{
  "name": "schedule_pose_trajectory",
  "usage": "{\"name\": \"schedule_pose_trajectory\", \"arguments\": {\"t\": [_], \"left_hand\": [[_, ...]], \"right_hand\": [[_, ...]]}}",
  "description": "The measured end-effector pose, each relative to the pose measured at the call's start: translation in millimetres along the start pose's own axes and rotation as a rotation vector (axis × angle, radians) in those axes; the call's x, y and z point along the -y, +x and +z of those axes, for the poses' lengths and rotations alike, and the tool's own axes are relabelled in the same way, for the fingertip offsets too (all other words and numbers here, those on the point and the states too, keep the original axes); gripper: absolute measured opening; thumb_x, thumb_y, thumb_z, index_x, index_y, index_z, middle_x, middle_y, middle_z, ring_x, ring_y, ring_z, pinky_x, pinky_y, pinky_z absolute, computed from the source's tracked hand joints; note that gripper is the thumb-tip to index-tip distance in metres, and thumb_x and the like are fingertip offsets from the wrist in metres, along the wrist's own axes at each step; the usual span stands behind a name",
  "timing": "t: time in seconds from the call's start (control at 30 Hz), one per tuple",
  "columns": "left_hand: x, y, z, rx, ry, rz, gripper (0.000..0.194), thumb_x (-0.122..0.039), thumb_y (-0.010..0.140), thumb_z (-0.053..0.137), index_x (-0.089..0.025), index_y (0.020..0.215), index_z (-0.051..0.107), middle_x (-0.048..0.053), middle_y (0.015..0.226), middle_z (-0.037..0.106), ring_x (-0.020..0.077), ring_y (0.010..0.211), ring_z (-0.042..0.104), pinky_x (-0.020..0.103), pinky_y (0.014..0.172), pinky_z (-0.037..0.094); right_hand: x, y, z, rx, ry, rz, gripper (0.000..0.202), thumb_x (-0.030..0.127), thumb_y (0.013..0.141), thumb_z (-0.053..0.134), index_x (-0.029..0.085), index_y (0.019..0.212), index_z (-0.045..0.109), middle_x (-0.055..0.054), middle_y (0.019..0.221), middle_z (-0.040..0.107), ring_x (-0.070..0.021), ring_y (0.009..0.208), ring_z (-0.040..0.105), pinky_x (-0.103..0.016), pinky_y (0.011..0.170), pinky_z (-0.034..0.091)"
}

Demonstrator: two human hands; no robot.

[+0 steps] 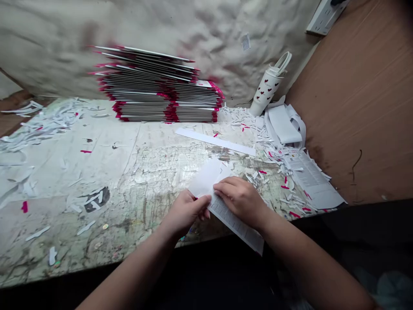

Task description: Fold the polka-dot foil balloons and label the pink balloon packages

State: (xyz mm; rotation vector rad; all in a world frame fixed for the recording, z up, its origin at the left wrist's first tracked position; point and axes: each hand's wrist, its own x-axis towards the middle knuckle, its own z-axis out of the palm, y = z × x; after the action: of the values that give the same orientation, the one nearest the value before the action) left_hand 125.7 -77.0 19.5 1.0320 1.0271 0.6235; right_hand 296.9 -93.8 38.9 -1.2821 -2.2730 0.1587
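Note:
A printed paper sheet (237, 224), white at its far end and covered in small text nearer me, lies slantwise over the table's front edge. My left hand (190, 207) pinches its left side, thumb on top and fingers underneath. Across the sheet's middle, my right hand (240, 200) is closed on it with bent fingers; its thumb is hidden. Just beyond the sheet, a long white paper strip (216, 141) rests on the table.
Two piles of pink-edged folded card pieces (145, 92) stand against the draped wall. A white tumbler with hearts (267, 90) leans at the back right. Beside it are a roll of white strip (284, 125), another printed sheet (311, 178) and paper scraps (61, 116) litter the worn table (155, 172).

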Motion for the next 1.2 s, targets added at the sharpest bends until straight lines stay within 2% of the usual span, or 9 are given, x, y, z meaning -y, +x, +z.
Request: {"name": "schedule_pose_trajectory", "arguments": {"t": [0.2,0.4,0.53,0.7,0.8,0.9,1.03,1.13,1.2], "left_hand": [[5,-5,-0.7,0.043,0.094,0.087,0.028,-0.034,0.075,0.06,-0.013,0.058,0.056,-0.001,0.046,0.053,0.0088,0.045,0.048,0.02,0.047,0.038],[1,-12,0.7,0.031,0.119,0.042,0.029,-0.035,0.075,0.058,-0.013,0.057,0.057,0.0,0.046,0.053,0.0096,0.045,0.048,0.021,0.048,0.038],[-4,-15,4.1,0.018,0.17,0.08,0.03,-0.035,0.075,0.058,-0.014,0.055,0.053,-0.001,0.046,0.052,0.0095,0.045,0.047,0.021,0.047,0.036],[-7,-20,6.2,0.021,0.24,0.115,0.031,-0.035,0.076,0.057,-0.015,0.053,0.052,-0.002,0.046,0.05,0.0087,0.045,0.045,0.02,0.046,0.034],[-7,-21,5.1,0.062,0.233,0.084,0.028,-0.035,0.077,0.056,-0.014,0.057,0.055,-0.001,0.048,0.053,0.0096,0.047,0.047,0.02,0.048,0.037],[-7,-20,3.5,0.065,0.215,0.021,0.026,-0.035,0.077,0.056,-0.013,0.065,0.059,0.0,0.05,0.055,0.0108,0.047,0.05,0.022,0.049,0.04],[-8,-19,4.1,0.061,0.225,0.02,0.025,-0.033,0.076,0.055,-0.013,0.061,0.058,0.0,0.049,0.055,0.011,0.047,0.05,0.022,0.048,0.04],[-9,-17,5.4,0.065,0.236,0.064,0.027,-0.031,0.076,0.055,-0.014,0.055,0.053,-0.001,0.047,0.053,0.0099,0.046,0.049,0.021,0.048,0.039],[-8,-17,4.6,0.062,0.217,0.061,0.026,-0.03,0.077,0.055,-0.014,0.056,0.053,-0.001,0.046,0.054,0.0097,0.046,0.049,0.02,0.048,0.039]], "right_hand": [[1,2,0,0.016,-0.052,0.019,0.019,0.011,0.085,0.044,0.013,0.08,0.062,-0.009,0.079,0.064,-0.0193,0.078,0.057,-0.031,0.072,0.045],[-3,1,-12,0.056,0.187,0.091,0.014,0.013,0.085,0.05,0.016,0.085,0.064,-0.004,0.083,0.068,-0.0145,0.078,0.062,-0.025,0.073,0.046],[4,-1,-16,0.107,0.065,0.046,0.014,0.017,0.085,0.051,0.016,0.081,0.064,-0.006,0.08,0.068,-0.0159,0.078,0.061,-0.027,0.073,0.045],[10,-3,-10,0.128,-0.086,0.029,0.016,0.011,0.083,0.046,0.013,0.081,0.062,-0.009,0.079,0.064,-0.0181,0.076,0.058,-0.028,0.069,0.043],[6,-3,-11,0.126,-0.026,0.07,0.016,0.011,0.084,0.046,0.014,0.083,0.062,-0.008,0.08,0.065,-0.0168,0.075,0.058,-0.027,0.069,0.043],[3,-3,-18,0.197,0.061,0.076,0.015,0.013,0.085,0.047,0.016,0.087,0.062,-0.004,0.083,0.067,-0.0143,0.075,0.059,-0.024,0.068,0.042],[16,-1,-23,0.297,-0.18,-0.007,0.015,0.009,0.083,0.046,0.015,0.077,0.059,-0.005,0.074,0.063,-0.0159,0.066,0.055,-0.026,0.06,0.038],[28,1,-21,0.287,-0.368,-0.107,0.017,0.005,0.08,0.044,0.015,0.072,0.055,-0.007,0.07,0.058,-0.0177,0.062,0.049,-0.028,0.053,0.032],[25,2,-20,0.252,-0.408,-0.145,0.016,0.006,0.079,0.043,0.016,0.071,0.054,-0.007,0.069,0.056,-0.0183,0.062,0.047,-0.028,0.052,0.03]]}}
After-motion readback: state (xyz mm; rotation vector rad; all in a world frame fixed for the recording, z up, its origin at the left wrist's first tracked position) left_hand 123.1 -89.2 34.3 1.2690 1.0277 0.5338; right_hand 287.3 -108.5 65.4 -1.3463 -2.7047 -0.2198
